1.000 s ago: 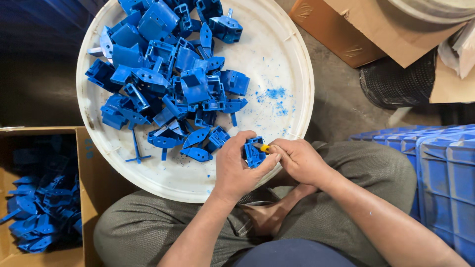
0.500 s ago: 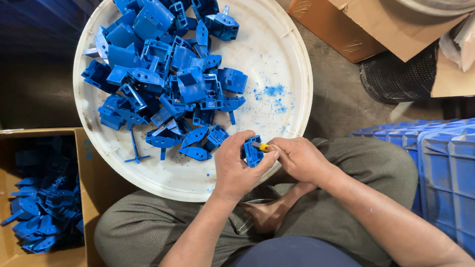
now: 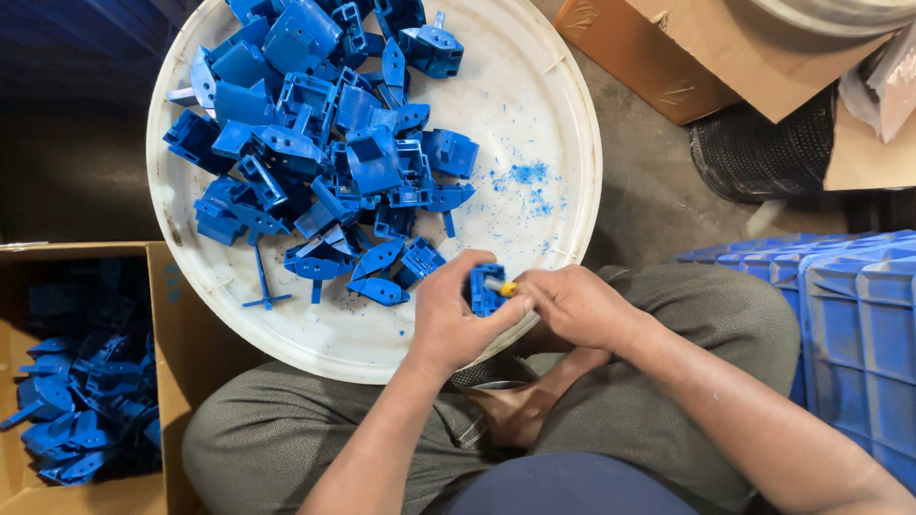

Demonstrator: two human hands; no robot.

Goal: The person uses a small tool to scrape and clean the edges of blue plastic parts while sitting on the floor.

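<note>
Hardly shifted since a moment ago: left hand (image 3: 448, 319) clamped on small blue part (image 3: 485, 289) above white tray (image 3: 563, 191) rim, right hand (image 3: 572, 303) pressing yellow-tipped tool (image 3: 504, 286) against it; heaped blue parts (image 3: 324, 162) left, some boxed (image 3: 81, 410).

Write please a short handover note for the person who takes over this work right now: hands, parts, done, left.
Left hand holds one blue plastic part over the near rim of the white round tray.
Right hand presses a small yellow-tipped tool against that part.
Untrimmed-looking pile of blue parts lies on the tray, blue shavings beside it.
Cardboard box at the left already holds many blue parts.
Left: the pile on the tray.
</note>
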